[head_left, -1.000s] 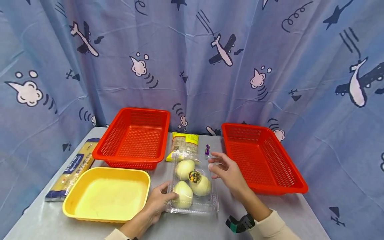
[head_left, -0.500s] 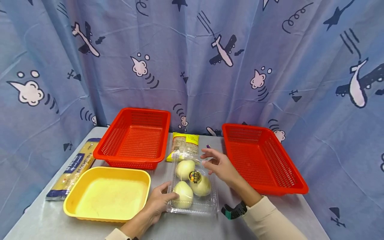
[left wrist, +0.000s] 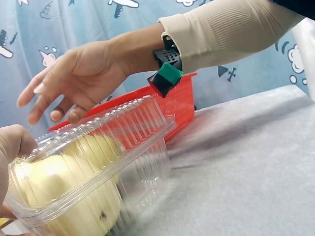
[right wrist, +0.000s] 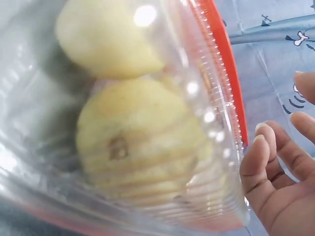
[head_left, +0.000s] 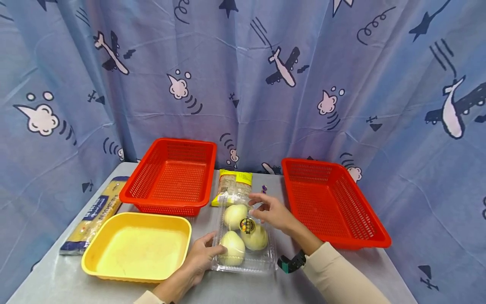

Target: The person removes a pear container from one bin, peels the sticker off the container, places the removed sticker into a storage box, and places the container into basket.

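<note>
A clear plastic clamshell box point(head_left: 260, 264) lies on the table before me, with three round pale-yellow fruits point(head_left: 254, 236), pear-like, inside and a dark round sticker on its lid. My left hand point(head_left: 201, 255) grips the box's left side, thumb on top. Over the box's far right part hovers my right hand point(head_left: 275, 215), fingers loosely bent and holding nothing. The left wrist view shows the right hand point(left wrist: 86, 73) above the ribbed lid, apart from it. In the right wrist view, fruit point(right wrist: 138, 142) shows through the plastic beside the fingers.
Red baskets stand at back left point(head_left: 178, 181) and right point(head_left: 330, 207). A yellow tray point(head_left: 136, 249) is left of the box, partly covering a long noodle packet point(head_left: 95, 215). Behind the box lie a yellow-topped bag point(head_left: 235, 183) and a purple-wrapped candy point(head_left: 264, 189).
My right hand has moved left, from the box's right edge to over its far right part. The left hand and box stay in place.
</note>
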The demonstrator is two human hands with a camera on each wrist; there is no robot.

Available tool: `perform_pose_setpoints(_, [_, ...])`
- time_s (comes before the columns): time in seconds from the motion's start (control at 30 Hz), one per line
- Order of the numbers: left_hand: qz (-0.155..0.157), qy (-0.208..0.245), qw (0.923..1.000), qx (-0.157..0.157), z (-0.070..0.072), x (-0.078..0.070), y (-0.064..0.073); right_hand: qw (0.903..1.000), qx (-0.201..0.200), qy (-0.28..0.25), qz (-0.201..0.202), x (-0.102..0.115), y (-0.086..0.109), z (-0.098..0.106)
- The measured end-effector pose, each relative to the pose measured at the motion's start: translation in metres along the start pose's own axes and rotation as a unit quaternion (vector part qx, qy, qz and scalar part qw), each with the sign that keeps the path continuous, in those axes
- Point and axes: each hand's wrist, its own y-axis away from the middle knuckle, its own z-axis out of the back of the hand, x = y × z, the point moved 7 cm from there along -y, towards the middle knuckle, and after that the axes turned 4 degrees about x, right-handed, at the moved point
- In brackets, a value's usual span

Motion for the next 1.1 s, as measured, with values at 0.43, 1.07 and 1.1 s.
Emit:
perform_pose_setpoints(0.43, [0.013, 0.002, 0.9999, -0.002, 0.002, 0.004, 0.001, 0.9976, 0.038, 0.056, 0.011, -0.011, -0.007, -0.014])
perform_pose_setpoints(1.07, [0.012, 0.011, 0.9999, 0.004, 0.001, 0.005, 0.001, 0.9849, 0.04, 0.165, 0.033, -0.006, -0.007, -0.016])
perform_pose_setpoints(1.1, [0.012, 0.012, 0.9999, 0.005, 0.001, 0.005, 0.0, 0.9845, 0.039, 0.168, 0.032, -0.006, -0.007, -0.016])
